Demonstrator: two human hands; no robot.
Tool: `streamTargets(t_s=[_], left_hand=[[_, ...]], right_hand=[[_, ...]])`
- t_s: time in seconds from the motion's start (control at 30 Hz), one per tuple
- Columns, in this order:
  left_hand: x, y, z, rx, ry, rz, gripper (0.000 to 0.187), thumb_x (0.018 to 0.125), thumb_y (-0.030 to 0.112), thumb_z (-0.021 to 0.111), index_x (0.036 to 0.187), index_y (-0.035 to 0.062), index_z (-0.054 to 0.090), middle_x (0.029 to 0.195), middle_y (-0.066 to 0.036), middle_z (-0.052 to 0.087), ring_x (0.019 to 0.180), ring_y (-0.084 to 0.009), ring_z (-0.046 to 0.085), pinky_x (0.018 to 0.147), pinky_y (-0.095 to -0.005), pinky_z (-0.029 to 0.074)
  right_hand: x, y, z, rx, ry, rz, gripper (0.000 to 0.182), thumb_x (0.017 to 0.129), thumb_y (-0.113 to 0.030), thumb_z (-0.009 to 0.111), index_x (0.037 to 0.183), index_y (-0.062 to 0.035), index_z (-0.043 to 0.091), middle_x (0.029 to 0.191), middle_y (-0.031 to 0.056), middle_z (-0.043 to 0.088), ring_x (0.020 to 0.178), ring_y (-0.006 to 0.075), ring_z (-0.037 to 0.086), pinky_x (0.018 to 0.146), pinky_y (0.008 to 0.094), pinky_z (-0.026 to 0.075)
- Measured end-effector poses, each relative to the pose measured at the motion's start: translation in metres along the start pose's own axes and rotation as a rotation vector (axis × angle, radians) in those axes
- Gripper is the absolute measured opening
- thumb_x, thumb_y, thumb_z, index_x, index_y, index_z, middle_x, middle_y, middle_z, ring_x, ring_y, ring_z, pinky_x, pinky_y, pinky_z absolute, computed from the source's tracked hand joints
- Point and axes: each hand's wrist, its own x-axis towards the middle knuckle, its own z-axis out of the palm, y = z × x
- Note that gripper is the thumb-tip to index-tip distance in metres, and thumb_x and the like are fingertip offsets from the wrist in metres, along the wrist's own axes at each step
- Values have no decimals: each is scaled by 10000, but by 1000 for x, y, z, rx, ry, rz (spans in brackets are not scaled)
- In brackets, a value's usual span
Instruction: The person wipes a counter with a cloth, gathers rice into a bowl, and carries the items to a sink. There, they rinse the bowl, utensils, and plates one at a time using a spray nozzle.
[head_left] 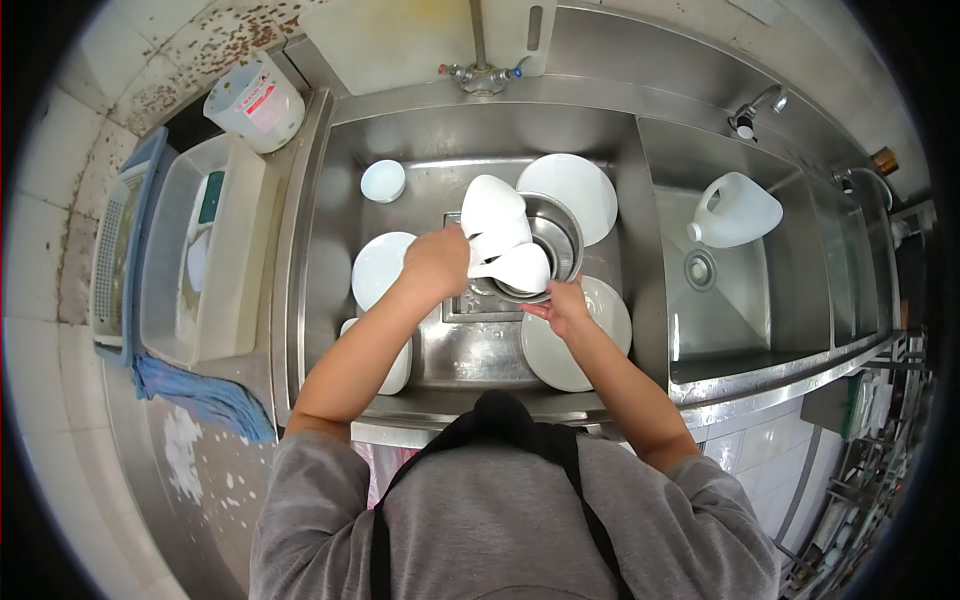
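Note:
Over the middle of the large sink, my left hand is closed round the handle ends of several white spoons. Their broad bowls point away from the hand and overlap a steel bowl. My right hand grips that steel bowl by its near rim, with the thumb at the edge and fingers underneath. What lies inside the bowl is partly hidden by the spoons. White plates rest on the sink floor below my right hand, and another white plate is beside my left wrist.
A small white bowl and a round white plate lie farther back in the sink. A white jug lies in the right basin. Left are a plastic tub, a bucket and a blue cloth.

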Motion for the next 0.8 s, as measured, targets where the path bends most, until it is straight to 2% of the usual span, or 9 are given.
streamTargets(t_s=[0.1,0.23,0.37,0.43,0.47,0.57,0.63,0.7,0.8], left_hand=[[30,4,29,-72,-100,152,606,518,207,676,957,-111,405,809,-236,561,764,-341,565,683,-346,460],[48,25,32,-162,-380,127,837,454,301,720,1037,-158,332,883,-276,536,818,-312,559,677,-316,457],[36,27,30,-197,-333,320,890,522,409,704,1094,-142,302,879,-230,548,790,-299,565,620,-309,470],[28,27,18,-584,-575,114,831,591,481,652,1106,-97,350,848,-185,558,788,-242,565,528,-300,471],[30,25,18,-726,-743,63,581,686,419,599,1014,-48,493,863,-170,573,754,-173,586,504,-303,474],[29,27,20,-466,-767,134,489,747,421,517,841,-54,584,775,-158,588,716,-217,587,539,-333,460],[32,34,18,-361,-649,242,501,765,419,487,811,-73,574,747,-168,583,647,-236,570,535,-336,450],[27,49,11,-143,-414,443,541,799,414,429,751,-110,554,692,-187,573,508,-274,536,529,-343,431],[25,88,-14,-170,-391,281,569,784,428,443,823,-133,529,761,-223,569,551,-296,571,575,-352,459]], right_hand=[[9,12,2,22,-15,13,458,761,30,287,1169,-123,143,1046,224,414,775,345,562,554,415,531],[-6,10,3,-31,-85,24,614,744,61,277,1227,-213,15,1121,222,344,787,369,549,563,432,534],[-10,12,-6,15,-19,49,528,727,56,319,1169,-121,91,1036,234,415,805,360,549,600,428,528],[-13,10,-8,38,1,35,452,723,61,313,1143,-37,177,1010,233,437,829,364,542,642,433,522],[-9,10,-12,82,-28,64,385,721,64,312,1095,13,238,995,232,448,828,364,543,656,433,519],[-1,11,-26,161,-25,102,250,719,67,313,960,112,366,963,232,473,822,363,544,670,431,513],[9,18,-38,263,-116,110,520,713,77,309,1162,-64,89,994,247,419,788,386,554,618,437,523],[-4,17,-32,199,-48,64,485,706,65,327,1141,-56,150,945,214,440,740,331,568,591,415,521],[-23,5,-31,147,-83,-55,421,684,54,370,1066,-89,263,843,139,462,594,232,545,473,324,481]])
